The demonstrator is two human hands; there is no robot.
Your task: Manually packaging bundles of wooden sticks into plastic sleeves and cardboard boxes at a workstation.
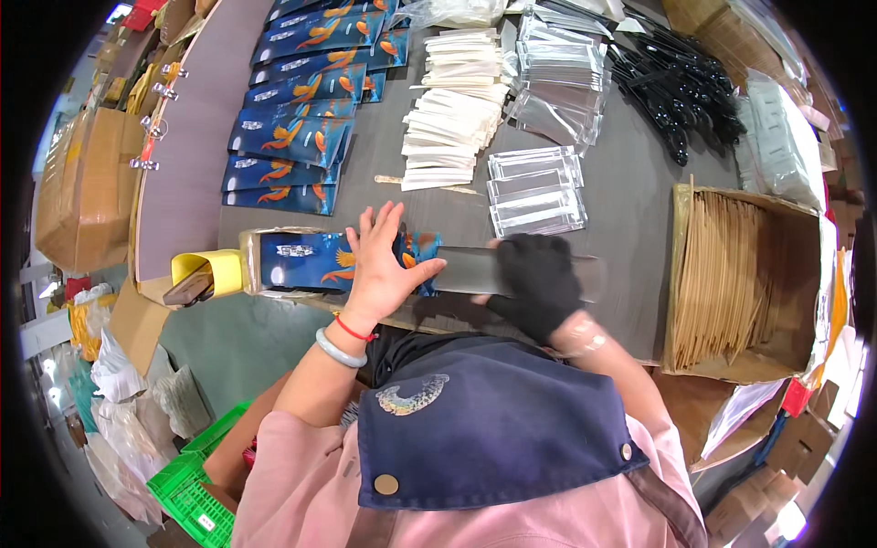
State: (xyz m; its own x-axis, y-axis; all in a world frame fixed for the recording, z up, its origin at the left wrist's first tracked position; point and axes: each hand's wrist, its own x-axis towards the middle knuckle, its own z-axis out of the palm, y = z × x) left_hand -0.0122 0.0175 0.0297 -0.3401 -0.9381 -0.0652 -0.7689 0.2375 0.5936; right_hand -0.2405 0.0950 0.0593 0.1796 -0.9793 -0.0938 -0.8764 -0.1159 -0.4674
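Observation:
My left hand [379, 260] is open, fingers spread and pressed flat on a blue packet [306, 260] with orange printed figures. The packet lies in a shallow box [250, 265] at the table's front edge. My right hand [534, 283], in a black fingerless glove and blurred by motion, is closed over a long, flat grey strip [466, 271]. One end of the strip meets the packet's right end; the other shows beyond the glove. Whether it goes inside the packet I cannot tell.
Beyond my hands lie rows of blue packets [292, 132], white paper-wrapped sticks [452, 119], clear sachets [537, 192] and black plastic utensils [681, 82]. A carton of thin wooden sticks [722, 274] stands right. A yellow holder [210, 272] sits left; a green crate [196, 479] is below.

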